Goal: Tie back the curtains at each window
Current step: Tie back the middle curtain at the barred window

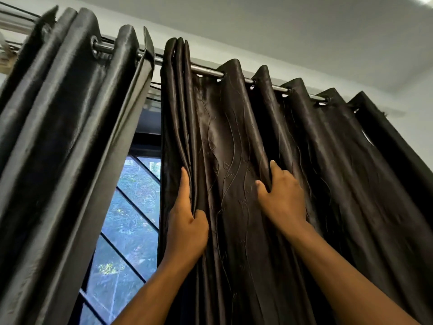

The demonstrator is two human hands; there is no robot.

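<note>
A white wall [257, 31] and ceiling [351, 50] are framing the top of the view, and a metal curtain rod [206, 69] is running across it, slanting down toward the right. Two dark, glossy curtains are hanging from the rod by eyelets. The left curtain [58, 137] is standing bunched in thick folds at the left side. The right curtain [316, 172], brownish with a faint wavy embossed pattern, is spreading across the middle and right. Between them a gap is showing the window [131, 219], its glass crossed by dark diagonal bars, with blurred greenery outside.

Both arms are reaching up to the right curtain. The left hand [187, 226] is gripping that curtain's gathered inner edge, with the fingers lying up along the pleats and the thumb pressing the cloth from the front. The right hand [283, 195] is holding a fold farther in: its thumb is lying on the front of the cloth while the other fingers are tucking behind the fold, mostly hidden. A flat stretch of patterned fabric is lying between the two hands.
</note>
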